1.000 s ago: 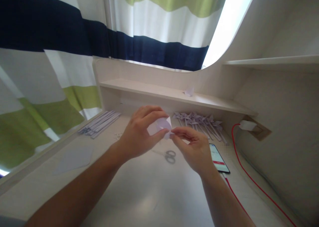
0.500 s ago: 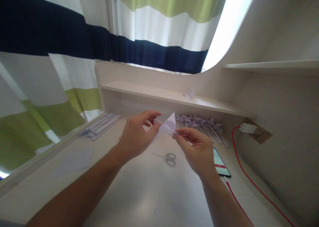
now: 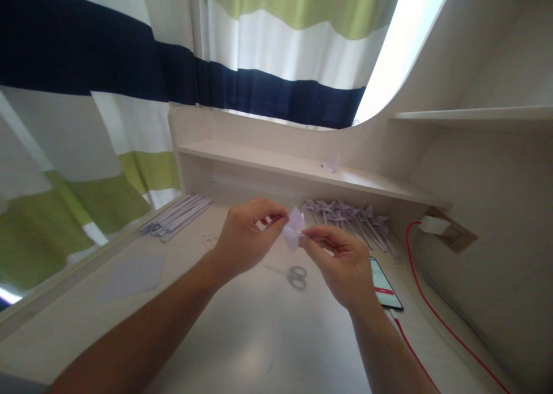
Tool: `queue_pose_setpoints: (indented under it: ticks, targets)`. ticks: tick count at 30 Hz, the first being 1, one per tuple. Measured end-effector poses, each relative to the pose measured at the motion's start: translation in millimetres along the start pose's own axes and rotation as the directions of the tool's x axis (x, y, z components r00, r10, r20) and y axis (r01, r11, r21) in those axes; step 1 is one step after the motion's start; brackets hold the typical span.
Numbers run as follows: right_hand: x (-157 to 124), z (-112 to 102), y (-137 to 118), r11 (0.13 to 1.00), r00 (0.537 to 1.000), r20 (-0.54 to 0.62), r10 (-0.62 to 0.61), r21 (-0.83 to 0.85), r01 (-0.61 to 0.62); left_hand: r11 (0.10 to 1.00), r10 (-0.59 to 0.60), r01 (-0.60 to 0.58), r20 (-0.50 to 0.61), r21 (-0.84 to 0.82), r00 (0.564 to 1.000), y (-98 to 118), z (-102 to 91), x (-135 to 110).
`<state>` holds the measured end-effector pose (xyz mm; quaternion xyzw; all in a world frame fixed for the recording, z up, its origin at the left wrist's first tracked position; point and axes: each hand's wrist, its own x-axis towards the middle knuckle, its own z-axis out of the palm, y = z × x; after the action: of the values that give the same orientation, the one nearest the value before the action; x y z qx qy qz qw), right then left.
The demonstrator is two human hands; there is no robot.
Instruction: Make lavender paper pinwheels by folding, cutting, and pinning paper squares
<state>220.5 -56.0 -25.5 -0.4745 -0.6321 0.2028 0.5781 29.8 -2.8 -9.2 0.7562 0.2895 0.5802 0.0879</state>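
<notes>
Above the desk my left hand (image 3: pixel 244 238) and my right hand (image 3: pixel 341 258) meet on a small pale lilac folded paper (image 3: pixel 294 228). Both pinch it between thumb and fingers, the left from the left side, the right from below and right. A pair of grey scissors (image 3: pixel 295 276) lies on the desk under the hands. Behind the hands, a row of finished paper pinwheels on sticks (image 3: pixel 349 218) lies against the back of the desk.
A bundle of pale sticks (image 3: pixel 177 215) lies at the back left, with a lilac paper sheet (image 3: pixel 133 274) nearer on the left. A phone (image 3: pixel 384 284) with a red cable (image 3: pixel 436 316) is at the right. A shelf (image 3: pixel 302 172) carries a paper scrap (image 3: pixel 330 163).
The folded paper has been turned and squeezed smaller between my fingers. Both hands stay close together above the scissors, shifted slightly right.
</notes>
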Motion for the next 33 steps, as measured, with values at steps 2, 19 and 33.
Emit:
queue_pose_setpoints:
  ticks: [2,19,33]
  targets:
    - [0.0,-0.4,-0.5,1.0,1.0,-0.008,0.007,0.01,-0.007,1.0,-0.009,0.009,0.044,-0.009,0.999,2.0,0.3,0.0]
    - [-0.7,0.7,-1.5,0.999,0.997,-0.066,-0.045,0.003,0.045,1.0,0.028,-0.027,0.184,-0.009,0.983,9.9,2.8,-2.4]
    - [-2.1,0.8,-1.4,0.999,0.996,-0.08,-0.033,0.001,0.033,0.997,0.055,-0.042,0.228,-0.06,0.972,5.7,-2.9,0.2]
